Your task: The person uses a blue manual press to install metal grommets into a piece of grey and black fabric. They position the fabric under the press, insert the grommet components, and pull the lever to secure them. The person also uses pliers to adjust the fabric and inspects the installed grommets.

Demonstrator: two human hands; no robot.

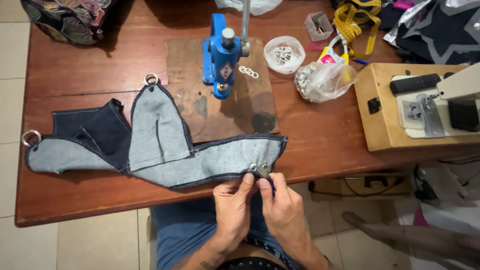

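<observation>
Both hands at table's near edge: left hand (233,204) and right hand (281,205) pinch the edge of the denim piece (165,145), w/ a small metal tool (264,171) next to a snap (253,167). Denim lies flat on the wood table (80,70), metal rings (150,78) at its corners. Behind it the blue hand press (221,55) stands on a board, w/ loose washers (248,72) just beside it.
</observation>
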